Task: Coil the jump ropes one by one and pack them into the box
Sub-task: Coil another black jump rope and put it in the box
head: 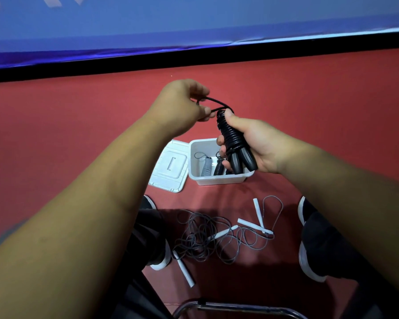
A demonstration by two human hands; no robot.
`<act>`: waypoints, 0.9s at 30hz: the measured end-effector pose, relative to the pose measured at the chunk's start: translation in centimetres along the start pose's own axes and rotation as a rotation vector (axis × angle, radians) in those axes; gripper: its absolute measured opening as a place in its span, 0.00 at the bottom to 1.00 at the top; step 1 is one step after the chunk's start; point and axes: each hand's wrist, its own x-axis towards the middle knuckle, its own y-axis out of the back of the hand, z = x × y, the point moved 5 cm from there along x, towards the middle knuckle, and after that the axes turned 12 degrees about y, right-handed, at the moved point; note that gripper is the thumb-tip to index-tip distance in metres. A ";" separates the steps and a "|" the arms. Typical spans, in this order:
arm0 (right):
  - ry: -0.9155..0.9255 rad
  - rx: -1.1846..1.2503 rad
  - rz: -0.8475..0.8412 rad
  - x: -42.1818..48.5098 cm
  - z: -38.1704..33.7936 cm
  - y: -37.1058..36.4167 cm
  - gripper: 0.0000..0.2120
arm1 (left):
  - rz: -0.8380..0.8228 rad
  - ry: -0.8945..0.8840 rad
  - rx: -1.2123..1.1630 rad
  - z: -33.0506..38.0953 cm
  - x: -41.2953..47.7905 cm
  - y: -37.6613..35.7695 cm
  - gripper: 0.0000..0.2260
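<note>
The right hand (258, 146) grips the black jump rope (230, 134), its cord wound tightly round the two paired handles, whose long axis runs steeply up and down with the handle butts pointing down. The left hand (182, 102), just beside the bundle's upper end, pinches the last loose loop (217, 102) of cord between thumb and fingertips. The open white box (217, 180) sits on the red floor (78, 116) directly beneath the right hand, so once that loop is tucked the bundle likely only needs lowering straight down beside the coiled ropes already inside.
</note>
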 end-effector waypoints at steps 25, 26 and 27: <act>0.003 0.187 0.044 -0.2 -0.5 -0.1 0.20 | -0.151 0.007 -0.228 -0.1 0.0 -1.4 0.14; 0.011 0.175 0.050 -0.1 -0.5 0.0 0.20 | -0.139 -0.001 -0.181 -0.1 0.0 -1.5 0.12; 0.014 0.170 0.047 -0.1 -0.5 0.0 0.21 | -0.123 -0.019 -0.129 -0.2 0.0 -1.6 0.10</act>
